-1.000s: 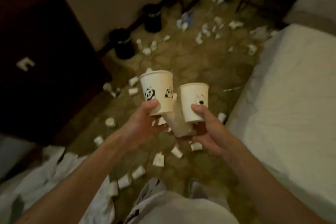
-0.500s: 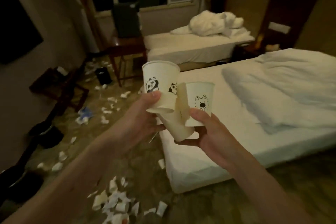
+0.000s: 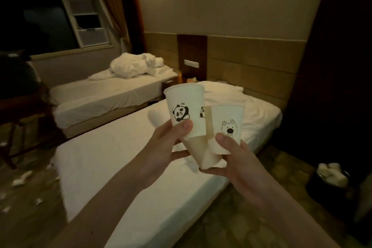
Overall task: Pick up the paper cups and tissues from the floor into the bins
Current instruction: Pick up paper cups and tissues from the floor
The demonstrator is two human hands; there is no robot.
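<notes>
**Cups Held Above the Bed**

The left hand [image 3: 165,147] gripped a panda cup [image 3: 186,112], thumb curled on its front. The right hand [image 3: 237,159] gripped a dog cup [image 3: 227,127] just beside it. A plain cup [image 3: 203,153] sat wedged between them. A filled bin [image 3: 330,183] stood at right, and tissues [image 3: 21,178] lay on the floor at left.

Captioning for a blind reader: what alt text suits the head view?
The left hand grips a panda cup, the right hand a dog cup, a plain cup wedged between, in a dim bedroom. Behind lie a near bed and a far bed; a bin stands at lower right.
</notes>
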